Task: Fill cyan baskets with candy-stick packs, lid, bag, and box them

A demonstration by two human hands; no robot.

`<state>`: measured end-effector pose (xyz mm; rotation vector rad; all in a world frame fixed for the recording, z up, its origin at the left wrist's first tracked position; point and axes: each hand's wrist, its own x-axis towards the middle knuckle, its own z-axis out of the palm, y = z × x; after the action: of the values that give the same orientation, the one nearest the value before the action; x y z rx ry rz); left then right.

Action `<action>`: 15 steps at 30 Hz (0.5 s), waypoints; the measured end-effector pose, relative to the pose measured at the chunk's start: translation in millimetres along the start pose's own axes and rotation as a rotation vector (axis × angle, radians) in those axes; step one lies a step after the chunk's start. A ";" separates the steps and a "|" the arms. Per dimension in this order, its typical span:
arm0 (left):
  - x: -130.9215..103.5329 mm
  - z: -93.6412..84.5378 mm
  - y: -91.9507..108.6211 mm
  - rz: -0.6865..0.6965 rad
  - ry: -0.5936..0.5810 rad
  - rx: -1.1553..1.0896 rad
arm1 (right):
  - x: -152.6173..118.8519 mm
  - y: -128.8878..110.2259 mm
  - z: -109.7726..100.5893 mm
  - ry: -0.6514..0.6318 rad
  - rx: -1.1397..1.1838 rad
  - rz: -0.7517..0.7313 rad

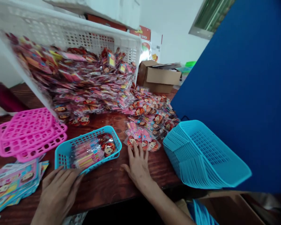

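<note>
A small blue plastic basket (pixel 117 147) sits on the table, holding several clear packets (pixel 89 153) with pink and yellow sticks and a red-haired cartoon figure. My left hand (pixel 58 187) is closed at its near left rim, fingers bent together; the thumb is hidden. To the right, my right hand (pixel 139 167) reaches forward with spread fingers. Its fingertips touch the near edge of a few flat packets (pixel 142 137) lying on the wood. Nothing is held up in that hand.
A tipped white crate (pixel 121 37) spills a heap of packets (pixel 93 87) onto the table (pixel 117 190). Pink lattice lids (pixel 30 131) and printed cards (pixel 16 184) lie left. Nested blue baskets (pixel 201 156) stand right, before a blue panel (pixel 243 93). Behind is a cardboard box (pixel 161 76).
</note>
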<state>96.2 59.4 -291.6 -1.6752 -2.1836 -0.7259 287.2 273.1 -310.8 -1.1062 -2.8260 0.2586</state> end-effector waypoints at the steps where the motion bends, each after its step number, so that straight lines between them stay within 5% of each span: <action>1: -0.5 0.2 -1.0 0.003 -0.013 0.005 | -0.8 -0.4 -0.1 0.008 0.011 0.000; 5: 1.6 0.8 -2.0 0.041 0.002 0.056 | 6.6 8.2 3.0 0.067 -0.003 0.007; 10: 8.4 -3.6 4.0 0.159 0.162 0.112 | 35.5 39.2 14.0 0.076 -0.090 -0.037; 15: 4.8 -16.0 -0.1 0.167 0.108 0.125 | 80.6 81.8 15.5 0.181 -0.167 -0.137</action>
<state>93.7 54.4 -275.9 -1.6888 -1.9469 -0.6067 280.2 385.1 -339.5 -0.9051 -2.7834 -0.0865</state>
